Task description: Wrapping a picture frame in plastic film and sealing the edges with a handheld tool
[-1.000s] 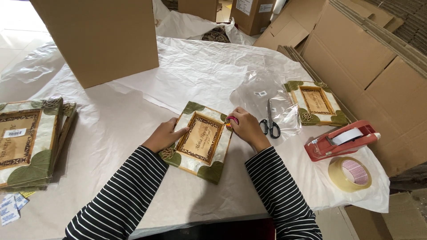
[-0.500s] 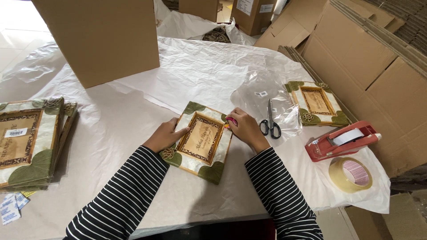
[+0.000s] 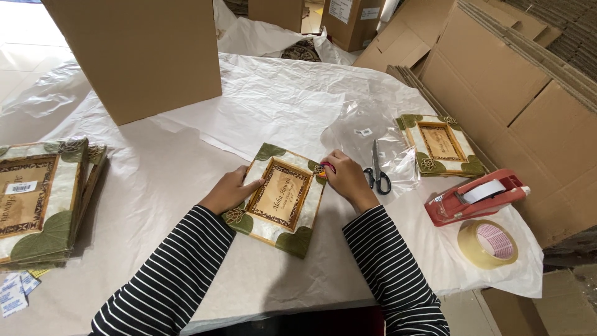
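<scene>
A decorated picture frame [image 3: 277,196] with green leaf corners lies flat on the white paper in front of me. My left hand [image 3: 229,190] rests on its left edge, thumb on the frame. My right hand [image 3: 346,179] has its fingers curled at the frame's upper right corner, pinching a small red and orange thing there; what it is I cannot tell. Black-handled scissors [image 3: 377,170] lie just right of that hand, on a clear plastic bag [image 3: 373,137].
A second frame [image 3: 441,144] lies at the right, a stack of frames [image 3: 37,199] at the left edge. A red tape dispenser [image 3: 476,196] and a tape roll [image 3: 488,243] sit near the right edge. A tall cardboard box [image 3: 140,53] stands behind; flattened cartons [image 3: 528,81] lean at right.
My right hand has shifted slightly left along the frame's upper right corner. The left hand and the frame stay where they were.
</scene>
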